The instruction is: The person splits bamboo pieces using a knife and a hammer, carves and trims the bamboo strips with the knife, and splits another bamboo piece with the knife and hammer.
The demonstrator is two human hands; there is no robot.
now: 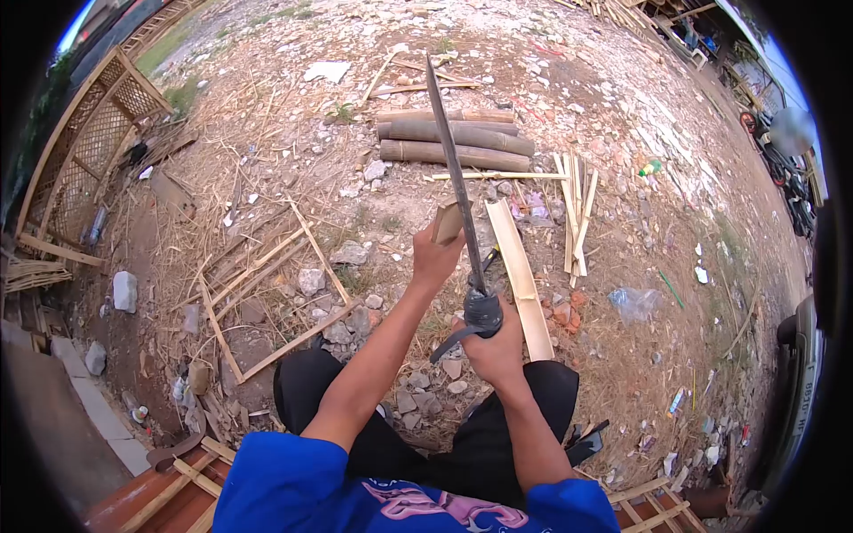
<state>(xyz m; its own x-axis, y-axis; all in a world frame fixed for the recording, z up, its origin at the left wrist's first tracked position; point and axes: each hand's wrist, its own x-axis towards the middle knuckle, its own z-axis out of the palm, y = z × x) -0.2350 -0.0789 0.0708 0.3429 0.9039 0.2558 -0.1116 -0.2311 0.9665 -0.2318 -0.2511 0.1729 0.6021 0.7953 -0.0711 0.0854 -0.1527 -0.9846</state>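
My right hand [500,351] is wrapped round the black-taped handle of a long machete [454,169], whose dark blade points up and away from me. A strip of loose tape hangs from the handle. My left hand [435,262] grips a small wooden block [449,224] just left of the blade; whether block and blade touch, I cannot tell. A split bamboo piece [515,266] lies on the ground right of the blade, pale inside up, its lower end close to my right knee.
Several bamboo poles [458,153] lie stacked ahead, with thin bamboo strips [579,213] to their right. A wooden strip frame [258,266] rests left among stones [353,253]. A woven bamboo panel [84,160] stands far left. A clear plastic bag [635,304] lies right; a vehicle [800,382] stands at the right edge.
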